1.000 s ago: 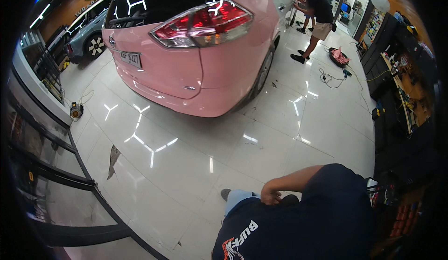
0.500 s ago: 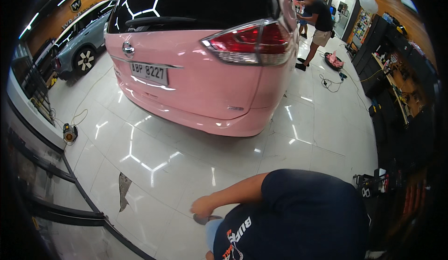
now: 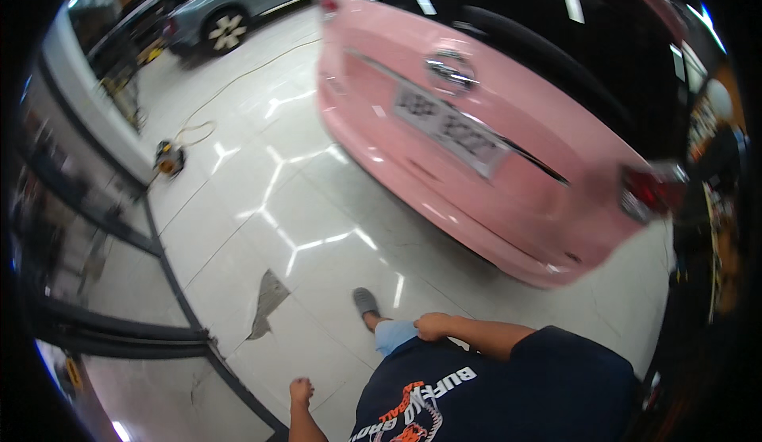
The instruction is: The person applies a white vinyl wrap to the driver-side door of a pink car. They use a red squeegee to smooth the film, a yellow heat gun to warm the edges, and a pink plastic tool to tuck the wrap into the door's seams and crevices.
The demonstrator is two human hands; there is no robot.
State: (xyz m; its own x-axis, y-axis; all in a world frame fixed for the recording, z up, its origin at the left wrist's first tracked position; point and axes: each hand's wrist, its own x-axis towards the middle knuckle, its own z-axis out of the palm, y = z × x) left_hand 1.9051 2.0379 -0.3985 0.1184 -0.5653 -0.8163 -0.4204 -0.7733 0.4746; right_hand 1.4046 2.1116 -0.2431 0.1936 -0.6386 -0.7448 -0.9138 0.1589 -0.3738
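Note:
My left hand (image 3: 302,392) hangs low at the left side of my body, its fingers curled into a loose fist with nothing visible in it. My right hand (image 3: 432,326) is also closed, in front of my waist by the hem of my dark printed shirt (image 3: 508,390) and light blue shorts (image 3: 394,336). No object shows in it. Ahead and to the right stands the back of a pink car (image 3: 508,212), apart from both hands, with a licence plate (image 3: 448,128) and a red tail light (image 3: 655,190). A grey shoe (image 3: 366,302) is on my foot.
A torn grey patch (image 3: 268,303) lies on the glossy tiled floor (image 3: 317,196). Glass door panels with dark frames (image 3: 178,283) line the left. A small yellow-and-black machine (image 3: 168,159) with a cord sits by them. A grey-blue car (image 3: 254,1) stands far left.
My view has swung left and tilted, so the pink car sits further right and the co-worker is out of sight. My left hand has come into fuller view; my right hand has drawn in toward my waist.

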